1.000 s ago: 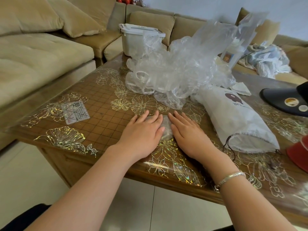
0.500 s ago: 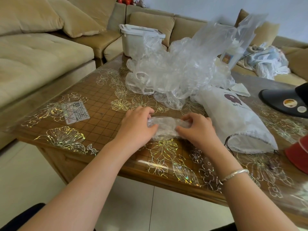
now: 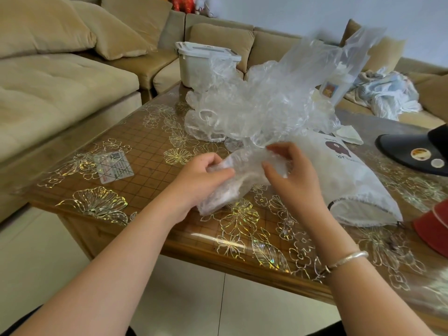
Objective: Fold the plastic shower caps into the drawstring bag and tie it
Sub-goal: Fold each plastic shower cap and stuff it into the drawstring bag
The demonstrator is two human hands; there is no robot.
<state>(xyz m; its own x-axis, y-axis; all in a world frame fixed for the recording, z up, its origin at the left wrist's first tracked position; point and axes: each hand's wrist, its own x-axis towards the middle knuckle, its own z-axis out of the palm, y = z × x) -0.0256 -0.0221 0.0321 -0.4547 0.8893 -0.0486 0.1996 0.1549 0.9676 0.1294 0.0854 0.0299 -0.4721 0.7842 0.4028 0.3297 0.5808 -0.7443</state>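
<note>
A folded clear plastic shower cap [image 3: 232, 180] is held just above the table between both hands. My left hand [image 3: 198, 178] grips its left end with curled fingers. My right hand [image 3: 293, 173] pinches its right side between thumb and fingers. Behind them a loose heap of clear shower caps [image 3: 254, 107] lies on the table. The white drawstring bag [image 3: 351, 180] lies flat to the right of my right hand, its open mouth and dark cord facing the table's near edge.
The wooden table [image 3: 145, 151] has a clear cover with gold flowers. A white lidded bin [image 3: 206, 64] stands at the back. A black object [image 3: 412, 151] and a red one [image 3: 434, 229] sit at the right edge. Beige sofas surround the table.
Both hands went from pressing flat on the folded cap to curling round it and lifting it off the table. The cap is now higher and bunched between them.
</note>
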